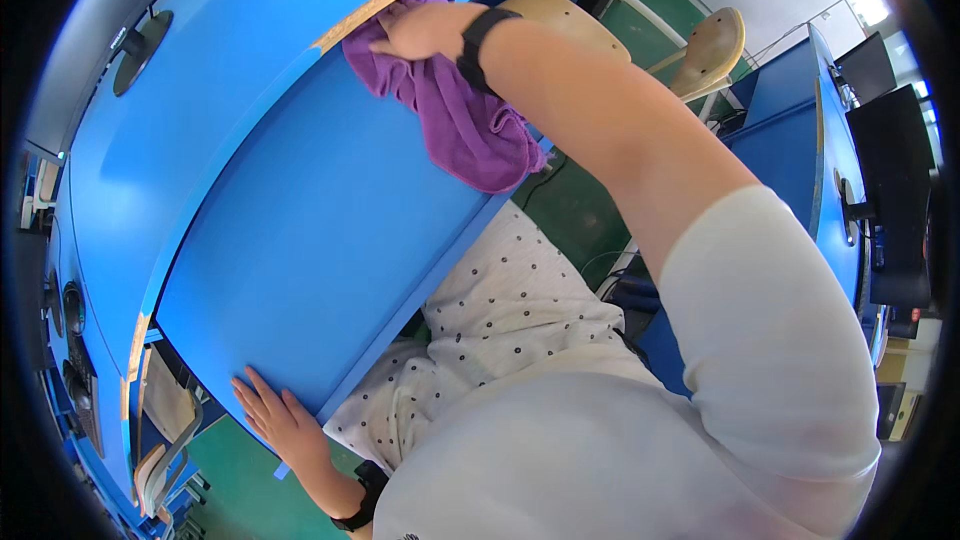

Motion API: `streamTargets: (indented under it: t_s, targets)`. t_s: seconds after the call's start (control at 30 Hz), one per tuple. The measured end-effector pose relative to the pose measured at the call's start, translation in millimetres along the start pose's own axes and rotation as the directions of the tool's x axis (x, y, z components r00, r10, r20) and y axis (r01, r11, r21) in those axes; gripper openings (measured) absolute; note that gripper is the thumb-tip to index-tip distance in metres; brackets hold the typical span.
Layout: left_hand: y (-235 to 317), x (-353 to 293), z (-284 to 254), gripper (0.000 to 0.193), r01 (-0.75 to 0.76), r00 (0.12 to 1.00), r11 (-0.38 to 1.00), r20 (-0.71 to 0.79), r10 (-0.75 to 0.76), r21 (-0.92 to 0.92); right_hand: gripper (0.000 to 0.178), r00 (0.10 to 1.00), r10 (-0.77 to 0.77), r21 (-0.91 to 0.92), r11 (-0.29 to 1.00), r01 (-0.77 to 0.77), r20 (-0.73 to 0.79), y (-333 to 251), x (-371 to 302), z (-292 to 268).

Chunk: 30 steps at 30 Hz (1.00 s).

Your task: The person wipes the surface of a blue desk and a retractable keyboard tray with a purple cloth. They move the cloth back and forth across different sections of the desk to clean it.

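A crumpled purple cloth (470,135) lies over the far right corner of the blue pull-out tray (310,230) under the desk. My right hand (420,32) presses on the cloth close to the desk's worn edge; some fingers are buried in its folds and the thumb stretches to the left. The loose end of the cloth trails toward me, to the tray's near edge. Flat on the tray's left end rests my left hand (275,415), fingers spread, holding nothing. Dark bands circle both wrists.
Above the tray is the blue desktop (230,70) with a chipped edge and a monitor stand (143,52). Wooden chairs (712,48) stand to the right, another chair (165,440) at lower left. More desks with black monitors (890,190) line the far right.
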<state>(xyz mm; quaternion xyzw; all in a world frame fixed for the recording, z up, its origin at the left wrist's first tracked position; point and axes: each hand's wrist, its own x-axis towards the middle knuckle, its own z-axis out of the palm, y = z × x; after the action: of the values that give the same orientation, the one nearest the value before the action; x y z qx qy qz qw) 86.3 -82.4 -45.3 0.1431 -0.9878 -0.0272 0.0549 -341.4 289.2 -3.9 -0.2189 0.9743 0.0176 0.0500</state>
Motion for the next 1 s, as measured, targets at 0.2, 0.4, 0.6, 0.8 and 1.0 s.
streamTargets:
  t_s: [0.2, 0.4, 0.6, 0.8, 1.0]
  targets:
    - [2, 3, -1, 0.055, 0.048, 0.999, 0.999, 0.025, -0.048, 0.0, 0.078, 1.0, -0.019, 0.055, 0.998, 0.021, -0.025, 9, 16, 5]
    - [0, 0, -1, 0.056, 0.064, 0.998, 0.998, 0.017, -0.065, 0.029, 0.06, 0.985, -0.168, 0.016, 0.986, 0.167, 0.037, 24, -85, 4]
    - [-1, 2, 1, 0.056, 0.03, 1.0, 1.0, 0.002, -0.03, 0.008, 0.046, 0.957, -0.244, 0.239, 0.931, 0.276, -0.155, 46, -134, 14]
    - [0, 1, 1, 0.056, 0.04, 0.999, 0.999, 0.01, -0.04, 0.007, 0.041, 0.987, -0.16, 0.094, 0.982, 0.162, -0.021, 28, -119, -8]
    - [1, 2, 0, 0.056, 0.052, 0.999, 0.999, 0.013, -0.052, 0.007, 0.06, 0.894, 0.075, 0.032, 0.997, -0.068, -0.442, 21, -116, 4]
